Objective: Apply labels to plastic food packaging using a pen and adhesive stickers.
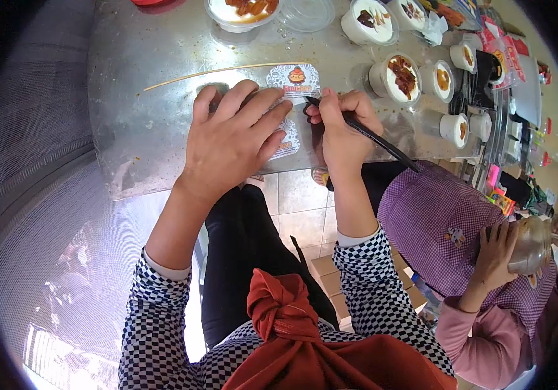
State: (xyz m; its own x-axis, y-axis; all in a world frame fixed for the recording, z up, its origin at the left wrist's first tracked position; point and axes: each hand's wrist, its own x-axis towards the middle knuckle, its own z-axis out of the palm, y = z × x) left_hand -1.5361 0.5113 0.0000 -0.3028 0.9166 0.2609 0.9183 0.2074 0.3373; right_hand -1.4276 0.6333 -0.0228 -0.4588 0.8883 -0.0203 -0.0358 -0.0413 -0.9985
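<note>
My left hand (232, 134) lies spread over printed labels on a metal table, its fingers bent. The upper label (303, 73) bears a cartoon dessert figure and writing; part of it is under my fingers. A lower label (286, 141) of the same print shows beside my left thumb. Held in my right hand (347, 126) is a slim black tool (381, 141), a pen or a craft knife; I cannot tell which. Its pointed tip is at the upper label's bottom edge. A thin wooden stick (201, 75) runs from the left to the label's top edge.
Several dessert cups with dark toppings, such as a large cup (396, 80), stand right and beyond. A clear lid (307, 13) lies at the back. The metal table's (133, 141) near edge is before me. At right, a person in a checked apron (435, 209) holds a jar (530, 246).
</note>
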